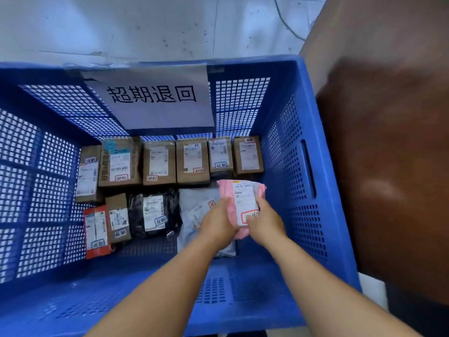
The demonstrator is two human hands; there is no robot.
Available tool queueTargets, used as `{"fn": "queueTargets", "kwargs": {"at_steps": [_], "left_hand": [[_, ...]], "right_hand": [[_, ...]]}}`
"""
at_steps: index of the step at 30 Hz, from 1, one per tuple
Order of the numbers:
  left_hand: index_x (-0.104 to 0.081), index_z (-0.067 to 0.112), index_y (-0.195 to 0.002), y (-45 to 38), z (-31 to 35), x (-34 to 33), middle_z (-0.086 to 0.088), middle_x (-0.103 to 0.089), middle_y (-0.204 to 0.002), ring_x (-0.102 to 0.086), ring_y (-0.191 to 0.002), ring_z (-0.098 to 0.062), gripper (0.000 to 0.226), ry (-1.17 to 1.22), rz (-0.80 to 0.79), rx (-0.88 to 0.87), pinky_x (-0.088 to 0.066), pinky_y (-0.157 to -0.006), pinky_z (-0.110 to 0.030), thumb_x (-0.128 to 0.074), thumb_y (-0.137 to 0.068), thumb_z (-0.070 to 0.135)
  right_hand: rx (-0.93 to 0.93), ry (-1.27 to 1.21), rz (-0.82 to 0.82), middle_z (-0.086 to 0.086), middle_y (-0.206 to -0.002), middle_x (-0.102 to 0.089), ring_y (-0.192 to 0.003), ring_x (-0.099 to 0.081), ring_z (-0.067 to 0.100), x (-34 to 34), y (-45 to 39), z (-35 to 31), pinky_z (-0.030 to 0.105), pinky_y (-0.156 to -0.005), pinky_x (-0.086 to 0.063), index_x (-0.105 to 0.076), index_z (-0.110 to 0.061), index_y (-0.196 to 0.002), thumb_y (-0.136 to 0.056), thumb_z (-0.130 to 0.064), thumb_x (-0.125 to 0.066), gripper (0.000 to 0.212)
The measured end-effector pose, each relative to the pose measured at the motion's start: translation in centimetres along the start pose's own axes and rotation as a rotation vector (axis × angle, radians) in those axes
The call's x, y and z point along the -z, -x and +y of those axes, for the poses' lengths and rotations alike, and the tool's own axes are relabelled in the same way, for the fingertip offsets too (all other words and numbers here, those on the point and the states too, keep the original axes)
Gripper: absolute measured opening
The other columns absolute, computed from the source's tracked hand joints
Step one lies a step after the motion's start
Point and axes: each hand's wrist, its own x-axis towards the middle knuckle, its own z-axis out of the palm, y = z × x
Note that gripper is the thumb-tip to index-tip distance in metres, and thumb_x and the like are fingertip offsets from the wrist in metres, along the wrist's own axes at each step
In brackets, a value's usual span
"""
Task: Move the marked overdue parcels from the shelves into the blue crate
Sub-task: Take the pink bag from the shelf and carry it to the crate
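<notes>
The pink parcel (239, 205) is gripped at its near end by the left hand (217, 221) and right hand (263, 221) low inside the blue crate (313, 132), where a careless release could leave it covering the grey parcel (196, 203) beside it.
</notes>
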Motion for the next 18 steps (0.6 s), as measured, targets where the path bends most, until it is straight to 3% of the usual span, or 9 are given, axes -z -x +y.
{"fn": "queueTargets", "kwargs": {"at_steps": [2,5,9,12,14,18], "left_hand": [[-0.044,0.022,-0.131,-2.3,-1.5,-1.0,0.002,-0.058,-0.121,-0.051,-0.095,-0.013,0.058,0.003,-0.009,0.019,-0.044,-0.064,-0.013,-0.069,-0.079,0.011],[-0.048,0.020,-0.128,-5.9,-3.8,-2.7,0.001,-0.060,-0.122,-0.057,-0.101,-0.019,0.054,-0.002,-0.013,0.015,-0.047,-0.079,-0.023,-0.067,-0.078,0.010],[-0.048,0.012,-0.130,-10.3,-6.4,-5.7,-0.004,-0.057,-0.124,-0.055,-0.112,-0.024,0.052,-0.017,-0.024,0.007,-0.044,-0.077,-0.020,-0.065,-0.081,0.009],[-0.051,0.011,-0.125,-13.6,-8.3,-8.3,-0.008,-0.059,-0.121,-0.056,-0.106,-0.026,0.043,-0.050,-0.018,0.006,-0.043,-0.075,-0.026,-0.062,-0.084,0.013],[-0.053,0.012,-0.118,-15.7,-9.4,-9.7,-0.009,-0.061,-0.117,-0.057,-0.102,-0.027,0.036,-0.065,-0.024,-0.001,-0.041,-0.073,-0.028,-0.061,-0.083,0.015],[-0.051,0.013,-0.125,-19.8,-10.5,-12.0,-0.008,-0.057,-0.125,-0.055,-0.110,-0.026,0.040,-0.079,-0.015,-0.045,-0.035,-0.074,-0.020,-0.060,-0.086,0.012]], "right_hand": [[-0.022,0.043,-0.021,0.003,-0.118,-0.062,-0.104,-0.056,0.030,-1.9,-2.7,0.9,0.042,-0.091,-0.049,-0.036,-0.042,-0.137,-0.084,-0.018,-0.048,0.059],[-0.068,0.077,-0.025,0.005,-0.117,-0.062,-0.104,-0.056,0.031,-4.6,-6.3,2.4,0.042,-0.091,-0.049,-0.024,-0.042,-0.145,-0.084,-0.018,-0.049,0.071],[-0.086,0.190,0.006,0.009,-0.121,-0.061,-0.106,-0.056,0.035,-6.8,-10.9,4.7,0.040,-0.092,-0.048,-0.008,-0.042,-0.150,-0.086,-0.020,-0.051,0.080],[-0.096,0.246,0.019,0.011,-0.127,-0.058,-0.108,-0.057,0.035,-8.3,-14.0,6.7,0.040,-0.094,-0.047,0.000,-0.039,-0.151,-0.090,-0.020,-0.047,0.080],[-0.110,0.263,0.027,0.012,-0.125,-0.059,-0.108,-0.057,0.035,-9.2,-16.0,7.8,0.039,-0.093,-0.048,-0.002,-0.039,-0.151,-0.090,-0.019,-0.047,0.078],[-0.084,0.247,0.095,0.013,-0.119,-0.061,-0.107,-0.058,0.034,-10.0,-19.7,9.0,0.038,-0.091,-0.047,-0.010,-0.038,-0.151,-0.092,-0.017,-0.049,0.074]]}}
